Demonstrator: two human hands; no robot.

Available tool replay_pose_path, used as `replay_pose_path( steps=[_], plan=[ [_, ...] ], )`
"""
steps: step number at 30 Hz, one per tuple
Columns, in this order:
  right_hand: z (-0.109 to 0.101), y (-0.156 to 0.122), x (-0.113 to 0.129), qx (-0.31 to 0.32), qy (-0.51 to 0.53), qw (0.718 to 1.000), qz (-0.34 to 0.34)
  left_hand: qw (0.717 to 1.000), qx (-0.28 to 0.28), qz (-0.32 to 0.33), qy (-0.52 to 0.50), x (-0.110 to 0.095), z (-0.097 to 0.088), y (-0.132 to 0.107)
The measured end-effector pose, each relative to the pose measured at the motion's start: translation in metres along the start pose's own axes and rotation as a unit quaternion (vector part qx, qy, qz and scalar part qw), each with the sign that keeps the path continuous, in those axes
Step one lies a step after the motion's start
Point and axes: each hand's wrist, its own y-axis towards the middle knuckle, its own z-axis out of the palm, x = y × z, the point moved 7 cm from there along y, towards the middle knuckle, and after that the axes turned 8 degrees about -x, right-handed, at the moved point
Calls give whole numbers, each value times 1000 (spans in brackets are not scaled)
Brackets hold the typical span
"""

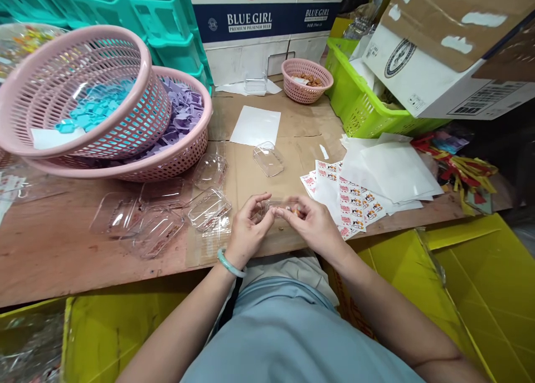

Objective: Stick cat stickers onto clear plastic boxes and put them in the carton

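While left grip (248,228) and right grip (316,221) pinch it, the plastic case (281,204) looks transparent, blurred.

On the table's (45,249) left, a smaller pink basket (142,121) of blue pieces (100,107) tilted atop a larger pink basket (179,151) of purple pieces (186,110); behind, stacked teal crates (98,6) beside a "BLUE GIRL" beer carton (288,23). Back right, a lime-green basket (361,107) beneath a tilted white-and-brown carton (443,82). Below, yellow boxes (480,277).
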Motion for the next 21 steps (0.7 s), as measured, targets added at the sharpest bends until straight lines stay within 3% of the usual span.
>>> replay_pose_path(
  steps=[2,7,11,16,18,21],
  plan=[
    [-6,-2,-6,-26,23,999,1,1000,0,0,3,-1,0,0],
    [-5,-2,-16,3,41,999,-18,1000,0,1,4,-2,-1,0],
    [-4,-4,-10,-51,-52,991,-114,1000,3,-8,-16,3,-2,-1],
    [3,-12,-8,-109,-134,954,-244,1000,-6,-2,-18,5,-3,-4],
    [1,-13,-17,-131,-133,957,-224,1000,-13,0,-11,4,-3,-7],
    [-9,-14,-40,-177,-63,977,-96,1000,-30,5,-7,4,-3,-13]
  ],
)
